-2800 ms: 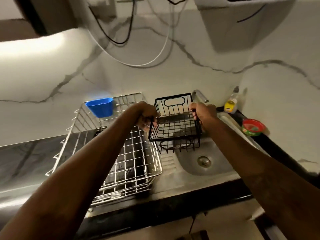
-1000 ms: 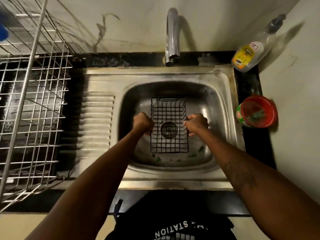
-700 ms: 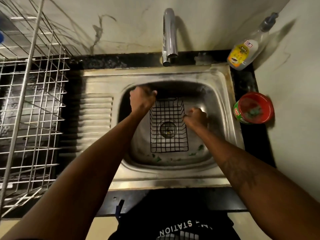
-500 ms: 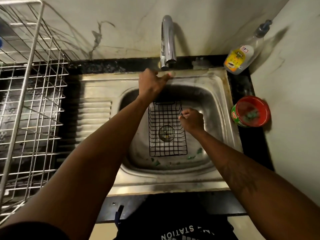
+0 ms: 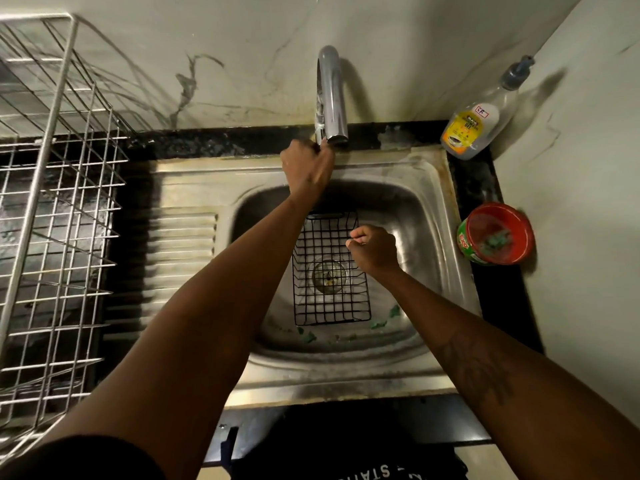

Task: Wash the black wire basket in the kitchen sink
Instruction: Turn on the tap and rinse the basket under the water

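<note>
While left hand (image 5: pixel 306 168) grips tap (image 5: pixel 330 91), one basket (image 5: pixel 329 299) rests.

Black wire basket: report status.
Left hand grips tap. Right hand holds black wire basket, down in sink. Nothing in the way.

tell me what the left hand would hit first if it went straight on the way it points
The tap: the left hand points toward the back wall, and its fingers seem curled on the tap's lower end, though depth is unclear.
</note>
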A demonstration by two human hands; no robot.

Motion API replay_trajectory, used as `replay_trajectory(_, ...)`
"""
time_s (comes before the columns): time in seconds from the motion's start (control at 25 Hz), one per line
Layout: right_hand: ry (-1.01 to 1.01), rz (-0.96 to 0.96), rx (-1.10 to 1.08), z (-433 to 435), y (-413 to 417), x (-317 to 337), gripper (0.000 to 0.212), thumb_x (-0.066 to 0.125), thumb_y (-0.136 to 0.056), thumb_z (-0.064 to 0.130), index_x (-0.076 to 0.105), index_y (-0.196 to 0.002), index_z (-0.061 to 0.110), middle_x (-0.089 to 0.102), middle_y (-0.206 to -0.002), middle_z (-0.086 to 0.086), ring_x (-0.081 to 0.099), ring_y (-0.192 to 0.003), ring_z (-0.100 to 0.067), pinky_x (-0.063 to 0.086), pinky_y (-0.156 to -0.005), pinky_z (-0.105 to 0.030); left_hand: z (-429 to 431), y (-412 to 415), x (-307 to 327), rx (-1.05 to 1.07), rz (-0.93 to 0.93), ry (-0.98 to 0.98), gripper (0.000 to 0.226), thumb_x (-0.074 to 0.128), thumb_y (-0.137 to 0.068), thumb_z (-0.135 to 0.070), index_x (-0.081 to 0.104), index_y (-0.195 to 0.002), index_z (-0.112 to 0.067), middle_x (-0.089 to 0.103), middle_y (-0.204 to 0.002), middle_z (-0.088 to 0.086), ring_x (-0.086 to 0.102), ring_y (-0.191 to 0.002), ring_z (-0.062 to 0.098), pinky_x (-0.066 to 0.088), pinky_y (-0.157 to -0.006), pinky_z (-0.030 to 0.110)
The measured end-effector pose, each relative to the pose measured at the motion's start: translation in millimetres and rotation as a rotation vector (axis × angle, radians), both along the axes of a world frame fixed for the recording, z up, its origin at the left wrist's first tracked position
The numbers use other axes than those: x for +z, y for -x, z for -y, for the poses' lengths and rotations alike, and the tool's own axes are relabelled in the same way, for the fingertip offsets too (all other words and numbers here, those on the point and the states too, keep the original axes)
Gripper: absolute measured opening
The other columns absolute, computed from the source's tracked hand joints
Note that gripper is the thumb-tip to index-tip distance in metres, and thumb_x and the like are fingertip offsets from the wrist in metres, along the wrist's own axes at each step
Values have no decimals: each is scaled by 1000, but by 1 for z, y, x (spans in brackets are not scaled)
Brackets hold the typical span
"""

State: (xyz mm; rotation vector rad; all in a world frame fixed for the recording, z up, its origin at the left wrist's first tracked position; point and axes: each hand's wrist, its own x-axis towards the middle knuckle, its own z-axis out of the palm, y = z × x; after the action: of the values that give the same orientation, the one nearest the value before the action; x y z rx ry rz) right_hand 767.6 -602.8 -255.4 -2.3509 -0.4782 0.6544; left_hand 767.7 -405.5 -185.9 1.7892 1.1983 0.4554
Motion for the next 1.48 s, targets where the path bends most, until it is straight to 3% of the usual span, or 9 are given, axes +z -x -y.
replay_trajectory(0.16,-22,-18,-23,-3,0,4,15,76,-84,24,76,-98,18,76,-91,1,71,-86,-14,58,-81,-28,3,2,9,175,334,816,41,44,-106,-37,69,-110,-5,74,-94,12,73,-81,22,62,-77,39)
replay_trajectory(0.28,-22,-21,-28,-3,-3,5,15,75,-85,24,76,-99,19,76,-92,1,70,-86,-13,56,-78,-26,-4,11,24,109,326,991,44,35,-107,-35,69,-111,-7,74,-95,9,71,-82,19,56,-76,35)
replay_trajectory(0.48,-26,-47,5,-8,-2,8,13,74,-88,19,75,-100,18,73,-94,3,65,-86,-10,49,-74,-20,0,47,2,25,114,616,45,54,-101,-53,72,-101,-12,74,-83,3,68,-67,14,60,-64,30)
replay_trajectory(0.68,-24,-1,18,-16,0,4,7,72,-90,17,74,-96,20,74,-92,4,65,-81,-7,47,-63,-14,26,121,-48,-31,-318,61,21,66,-97,-32,75,-105,-15,72,-92,-1,63,-79,10,51,-71,26)
replay_trajectory(0.88,-49,139,159,-30,-8,-5,16,59,-93,11,73,-89,18,71,-89,1,66,-84,-15,50,-71,-23,42,139,-73,-322,-514,105,20,50,-106,-30,57,-109,-11,60,-86,4,61,-70,15,56,-60,28)
replay_trajectory(1.0,18,258,269,-39,-14,-13,21,58,-96,13,73,-111,12,69,-110,-7,64,-98,-20,44,-79,-20,53,142,-81,-449,-520,12,12,46,-104,-9,58,-102,-9,63,-89,4,56,-69,9,46,-57,17)
replay_trajectory(1.16,95,296,390,-50,-23,-29,32,55,-103,21,64,-132,11,65,-130,-10,61,-116,-25,51,-98,-33,60,148,-97,-398,-435,11,22,37,-109,-21,54,-96,-15,63,-77,3,59,-59,12,47,-49,23)
replay_trajectory(1.28,144,314,471,-62,-19,-39,26,50,-105,31,72,-113,21,72,-101,-7,65,-91,-22,56,-87,-45,69,148,-108,-326,-478,-84,26,26,-110,-29,48,-103,-15,62,-72,3,61,-58,20,52,-52,36)
replay_trajectory(1.48,182,309,492,-78,-19,-40,48,47,-99,60,76,-104,22,69,-81,-3,65,-78,-23,54,-76,-38,70,142,-104,-361,-551,-195,9,38,-104,-18,46,-99,-18,54,-70,-1,52,-57,16,42,-53,34)
